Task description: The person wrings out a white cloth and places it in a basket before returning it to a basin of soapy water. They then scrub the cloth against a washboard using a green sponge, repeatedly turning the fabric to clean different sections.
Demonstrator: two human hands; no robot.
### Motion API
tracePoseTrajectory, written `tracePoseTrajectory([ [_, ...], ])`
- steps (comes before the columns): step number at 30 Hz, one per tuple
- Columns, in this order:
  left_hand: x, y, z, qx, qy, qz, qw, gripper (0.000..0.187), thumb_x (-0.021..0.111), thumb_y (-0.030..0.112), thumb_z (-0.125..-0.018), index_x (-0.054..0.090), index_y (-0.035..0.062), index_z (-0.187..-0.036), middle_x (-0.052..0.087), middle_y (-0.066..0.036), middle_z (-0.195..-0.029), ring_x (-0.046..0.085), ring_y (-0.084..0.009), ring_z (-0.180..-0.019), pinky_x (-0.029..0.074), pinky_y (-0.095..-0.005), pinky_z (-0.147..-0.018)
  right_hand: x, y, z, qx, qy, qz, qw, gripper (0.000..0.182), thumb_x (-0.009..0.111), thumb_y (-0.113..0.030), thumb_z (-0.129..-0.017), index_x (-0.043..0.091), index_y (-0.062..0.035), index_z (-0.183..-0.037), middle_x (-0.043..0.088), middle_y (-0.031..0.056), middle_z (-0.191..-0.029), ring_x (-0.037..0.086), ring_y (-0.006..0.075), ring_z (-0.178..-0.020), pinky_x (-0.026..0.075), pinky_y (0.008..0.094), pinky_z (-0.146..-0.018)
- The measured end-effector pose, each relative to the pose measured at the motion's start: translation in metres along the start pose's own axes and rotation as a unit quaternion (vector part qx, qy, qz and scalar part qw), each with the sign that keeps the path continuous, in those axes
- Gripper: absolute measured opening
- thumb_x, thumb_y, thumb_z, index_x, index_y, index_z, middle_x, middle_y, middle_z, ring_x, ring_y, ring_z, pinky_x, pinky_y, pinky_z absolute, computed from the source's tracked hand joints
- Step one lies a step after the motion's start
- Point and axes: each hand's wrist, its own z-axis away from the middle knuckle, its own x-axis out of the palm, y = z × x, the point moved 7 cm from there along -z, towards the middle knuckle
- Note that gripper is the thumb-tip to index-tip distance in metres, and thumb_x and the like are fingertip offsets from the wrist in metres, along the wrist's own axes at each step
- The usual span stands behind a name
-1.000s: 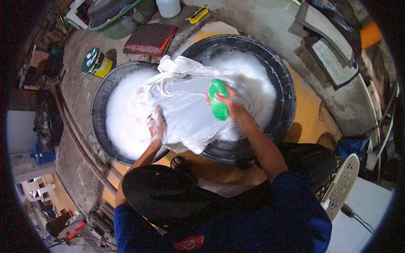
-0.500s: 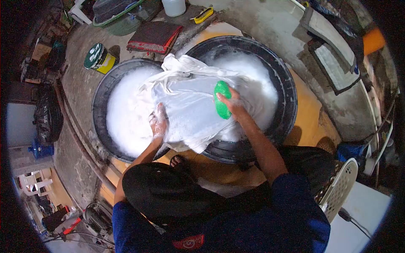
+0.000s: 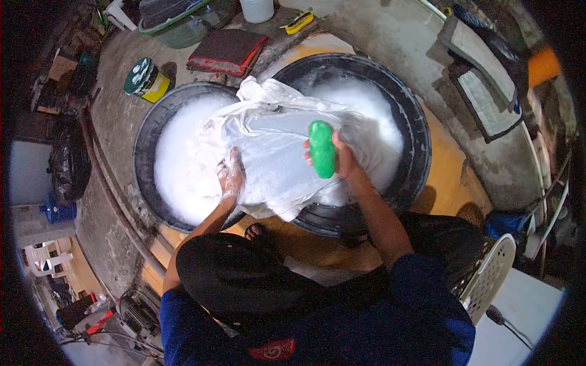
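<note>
A wet white cloth, apparently a garment, stretches across two round black basins, the left basin and the larger right basin. My left hand, coated with foam, grips the cloth near its left side; foam partly hides the fingers. Over the right part of the cloth, my right hand is closed around a green oval scrub brush. The smooth green side of the brush faces up; its underside is hidden. White suds fill much of the left basin, and more lie in the right one.
Behind the basins are a paint bucket, a folded dark mat, a yellow brush and a white pail. A hose runs along the left floor. A plastic chair stands at lower right.
My right hand has lifted and turned the green brush, which now shows its smooth side and sits slightly lower in view. My left hand stays in nearly the same place on the cloth.
</note>
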Motion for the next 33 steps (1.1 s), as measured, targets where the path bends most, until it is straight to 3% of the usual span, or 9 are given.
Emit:
tracePoseTrajectory([
  [4,-0.005,0.028,0.015,-0.037,-0.009,0.041,0.998,0.05,0.042,0.041,-0.086,0.054,-0.0035,-0.105,0.058,-0.016,-0.095,0.052,-0.0241,-0.088,0.038,-0.0315,-0.081,-0.018,0.002,-0.007,0.008,0.061,0.139,0.988,0.052,0.041,-0.053,-0.082,0.049,-0.0038,-0.098,0.054,0.009,-0.075,0.055,0.02,-0.065,0.048,0.0349,-0.06],
  [10,-0.001,0.015,0.01,-0.049,-0.012,0.059,0.997,0.046,0.045,0.036,-0.087,0.054,-0.005,-0.104,0.059,-0.014,-0.096,0.053,-0.0203,-0.088,0.038,-0.0288,-0.08,-0.018,0.002,-0.006,0.026,0.117,0.153,0.981,0.04,0.046,-0.046,-0.083,0.052,-0.0072,-0.08,0.054,0.0067,-0.064,0.053,0.0164,-0.052,0.045,0.0292,-0.048],
  [19,-0.004,0.027,0.015,-0.044,-0.016,0.009,0.999,0.049,0.04,0.041,-0.088,0.056,-0.0026,-0.1,0.059,-0.014,-0.087,0.053,-0.0203,-0.081,0.04,-0.03,-0.075,-0.027,0.014,-0.019,0.098,0.025,0.054,0.993,0.046,0.038,-0.051,-0.085,0.052,-0.0075,-0.086,0.052,0.006,-0.062,0.051,0.0172,-0.051,0.043,0.0294,-0.048],
  [20,-0.006,0.035,0.018,-0.047,-0.021,-0.017,0.999,0.05,0.038,0.043,-0.088,0.056,-0.002,-0.1,0.059,-0.015,-0.085,0.053,-0.0206,-0.08,0.04,-0.0302,-0.074,-0.042,0.009,-0.025,-0.003,0.104,0.228,0.968,0.041,0.042,-0.047,-0.084,0.051,-0.0072,-0.092,0.053,0.0074,-0.069,0.052,0.0185,-0.058,0.044,0.0309,-0.053],
  [22,-0.003,0.022,0.012,-0.032,-0.012,-0.014,0.999,0.053,0.035,0.045,-0.088,0.057,-0.001,-0.099,0.058,-0.013,-0.08,0.052,-0.0201,-0.075,0.04,-0.0302,-0.071,-0.037,-0.001,-0.027,-0.2,0.243,0.536,0.783,0.036,0.049,-0.037,-0.084,0.048,-0.0067,-0.103,0.055,0.0102,-0.081,0.054,0.0211,-0.071,0.045,0.0337,-0.064],
  [25,-0.001,0.016,0.009,-0.007,-0.006,-0.02,1.0,0.051,0.035,0.045,-0.088,0.057,-0.0004,-0.099,0.057,-0.012,-0.076,0.051,-0.0194,-0.07,0.04,-0.031,-0.069,0.025,0.007,0.001,-0.191,0.167,0.774,0.58,0.048,0.055,-0.022,-0.079,0.037,-0.0074,-0.121,0.047,0.0159,-0.107,0.046,0.0273,-0.096,0.039,0.0387,-0.081],
  [28,0.0,0.012,0.008,-0.028,-0.027,0.024,0.999,0.047,0.038,0.042,-0.088,0.056,-0.0005,-0.1,0.057,-0.012,-0.077,0.051,-0.0206,-0.072,0.04,-0.0327,-0.071,0.047,0.022,0.015,-0.15,0.116,0.8,0.569,0.061,0.056,-0.021,-0.077,0.028,-0.0123,-0.131,0.039,0.0184,-0.114,0.036,0.0316,-0.106,0.032,0.0398,-0.089],
  [32,-0.004,0.03,0.022,-0.131,-0.006,0.057,0.99,0.044,0.042,0.038,-0.087,0.056,-0.0009,-0.1,0.058,-0.016,-0.081,0.052,-0.0242,-0.076,0.039,-0.0345,-0.074,0.044,0.027,0.015,-0.051,-0.017,0.825,0.563,0.067,0.057,-0.022,-0.077,0.023,-0.0197,-0.134,0.041,0.0171,-0.109,0.039,0.0311,-0.104,0.035,0.0399,-0.086],
  [33,-0.004,0.022,0.011,-0.044,0.003,0.004,0.999,0.044,0.042,0.039,-0.087,0.056,-0.001,-0.099,0.058,-0.016,-0.08,0.052,-0.0242,-0.075,0.039,-0.0346,-0.073,0.042,0.024,0.017,-0.064,-0.011,0.818,0.572,0.065,0.057,-0.023,-0.077,0.024,-0.0196,-0.133,0.042,0.0175,-0.109,0.042,0.031,-0.102,0.038,0.0393,-0.083],
])
